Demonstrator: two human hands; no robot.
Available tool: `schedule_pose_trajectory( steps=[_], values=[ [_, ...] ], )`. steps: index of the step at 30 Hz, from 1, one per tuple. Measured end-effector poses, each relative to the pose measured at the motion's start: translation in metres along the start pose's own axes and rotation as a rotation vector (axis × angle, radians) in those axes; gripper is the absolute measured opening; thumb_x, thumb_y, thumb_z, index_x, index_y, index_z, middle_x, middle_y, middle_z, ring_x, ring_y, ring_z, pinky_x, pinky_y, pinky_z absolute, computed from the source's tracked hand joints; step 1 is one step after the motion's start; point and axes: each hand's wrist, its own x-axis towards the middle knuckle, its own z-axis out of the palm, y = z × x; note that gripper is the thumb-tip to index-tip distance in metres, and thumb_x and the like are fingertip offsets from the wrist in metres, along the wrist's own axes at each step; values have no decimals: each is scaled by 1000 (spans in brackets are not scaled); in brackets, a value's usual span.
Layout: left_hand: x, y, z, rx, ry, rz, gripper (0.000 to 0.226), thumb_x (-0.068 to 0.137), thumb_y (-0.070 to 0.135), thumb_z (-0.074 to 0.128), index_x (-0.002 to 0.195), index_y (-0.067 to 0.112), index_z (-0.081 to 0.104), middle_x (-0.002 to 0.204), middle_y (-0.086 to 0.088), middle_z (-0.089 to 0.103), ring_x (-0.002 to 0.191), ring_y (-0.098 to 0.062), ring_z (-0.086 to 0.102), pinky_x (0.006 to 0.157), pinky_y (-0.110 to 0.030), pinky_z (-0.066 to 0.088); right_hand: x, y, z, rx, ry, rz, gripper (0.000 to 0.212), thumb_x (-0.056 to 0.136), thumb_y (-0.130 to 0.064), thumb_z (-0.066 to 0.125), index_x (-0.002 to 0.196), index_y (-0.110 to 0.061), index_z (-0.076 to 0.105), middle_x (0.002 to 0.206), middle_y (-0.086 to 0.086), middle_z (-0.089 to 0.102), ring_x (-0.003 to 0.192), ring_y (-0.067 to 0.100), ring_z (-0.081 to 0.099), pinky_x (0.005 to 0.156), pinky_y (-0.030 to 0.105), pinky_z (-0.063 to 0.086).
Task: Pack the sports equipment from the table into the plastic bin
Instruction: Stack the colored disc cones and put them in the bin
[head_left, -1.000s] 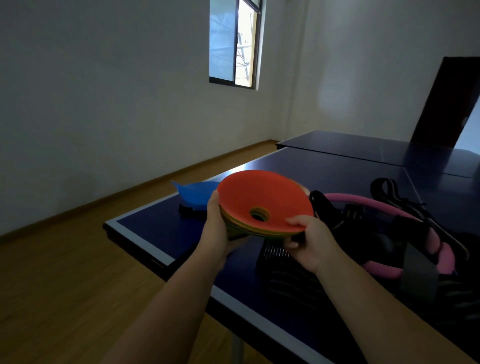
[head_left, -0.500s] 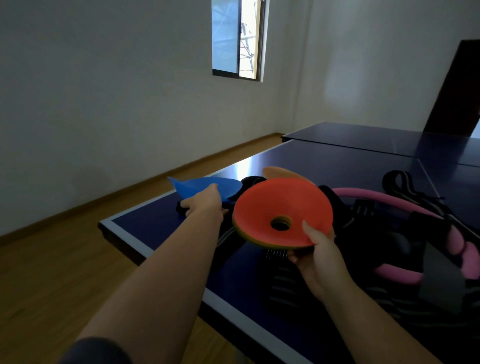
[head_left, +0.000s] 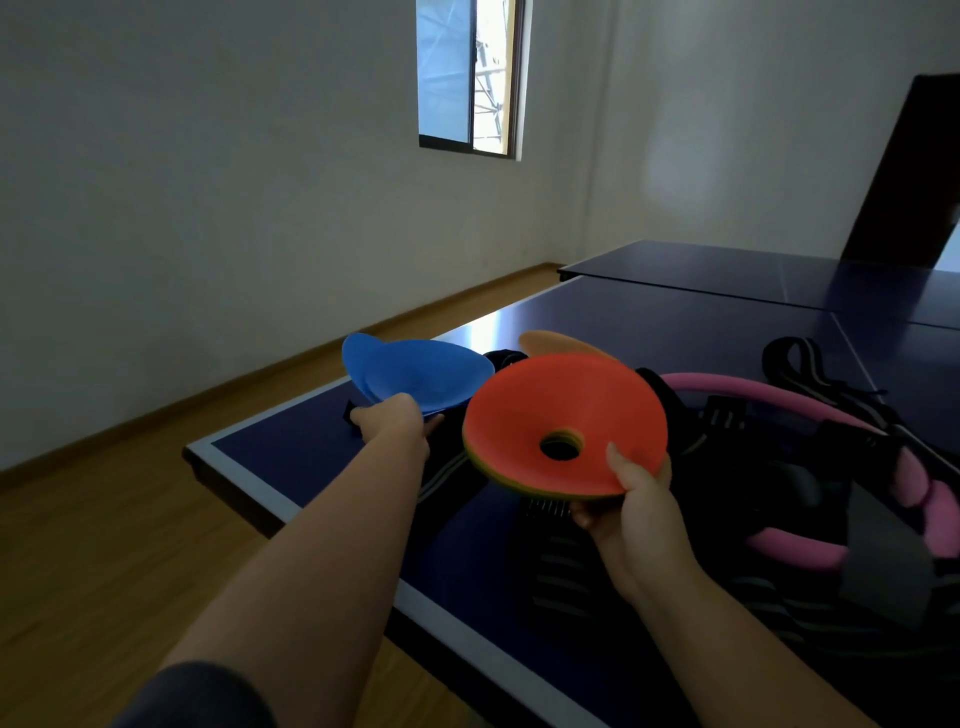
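Above the desk (head_left: 270, 467) corner, our left hand (head_left: 392, 423) has its fingers curled on the blue cones (head_left: 415, 374) and our right hand (head_left: 634, 504) pinches the orange stack (head_left: 561, 410) by its rim, where such light, floppy discs likely hold best.

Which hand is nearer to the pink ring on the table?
The right hand, holding the orange cone stack just left of the pink ring. The left hand is farther left, gripping the blue cones beyond the stack.
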Motion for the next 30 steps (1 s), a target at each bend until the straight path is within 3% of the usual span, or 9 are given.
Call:
schedule_pose_trajectory(
  steps=[2, 10, 13, 17, 21, 24, 28, 30],
  values=[
    [0, 2, -3, -110, 14, -7, 69, 93, -7, 50, 151, 22, 27, 139, -13, 48, 74, -26, 57, 72, -43, 63, -1, 0, 0, 6, 28, -20, 37, 101, -16, 51, 134, -30, 43, 98, 5, 63, 58, 20, 55, 51, 32, 43],
    [-5, 1, -13, -235, -115, -13, 42, 94, 0, 55, 135, 12, 53, 129, -9, 57, 91, -28, 65, 64, -35, 63, 4, 0, -4, 5, 152, -81, 33, 100, -16, 51, 128, -33, 44, 98, 3, 62, 56, 20, 57, 48, 31, 42],
    [-12, -2, -16, -228, -224, -32, 38, 92, -3, 46, 127, 10, 52, 128, -9, 57, 95, -26, 63, 61, -34, 61, 6, -1, -6, -52, 181, -111, 35, 101, -18, 50, 131, -35, 41, 101, 7, 63, 54, 22, 56, 48, 32, 43],
    [-24, -4, -11, -177, -384, -58, 43, 93, -2, 40, 134, 11, 45, 119, -10, 60, 95, -28, 64, 54, -32, 58, 7, -1, -5, -111, 186, -141, 32, 103, -22, 48, 130, -36, 40, 94, 10, 65, 48, 22, 54, 47, 30, 42],
    [-40, -8, -5, -13, -576, -130, 41, 94, 3, 41, 134, 10, 47, 115, -11, 66, 94, -29, 68, 57, -33, 60, 5, -3, -6, -130, 172, -143, 30, 104, -31, 45, 133, -36, 40, 95, 10, 66, 47, 19, 56, 45, 30, 42],
    [-47, -7, 1, 197, -649, -134, 33, 96, 16, 58, 128, 9, 53, 118, -12, 69, 101, -31, 69, 65, -36, 62, 3, -7, -9, -130, 158, -136, 32, 104, -41, 43, 136, -37, 40, 96, 7, 65, 48, 17, 57, 44, 30, 42],
    [-49, -5, 11, 596, -645, 10, 61, 68, 28, 88, 120, 8, 63, 114, -12, 72, 102, -30, 70, 88, -39, 58, 5, -18, -14, -118, 156, -130, 34, 101, -52, 42, 133, -38, 42, 93, 6, 64, 48, 17, 54, 41, 27, 38],
    [-53, -4, 14, 677, -723, 35, 70, 63, 22, 91, 124, 9, 61, 116, -10, 72, 103, -29, 71, 93, -43, 57, 6, -20, -15, -103, 143, -126, 37, 102, -54, 40, 132, -35, 46, 89, 5, 61, 48, 16, 52, 40, 26, 36]
  ],
)
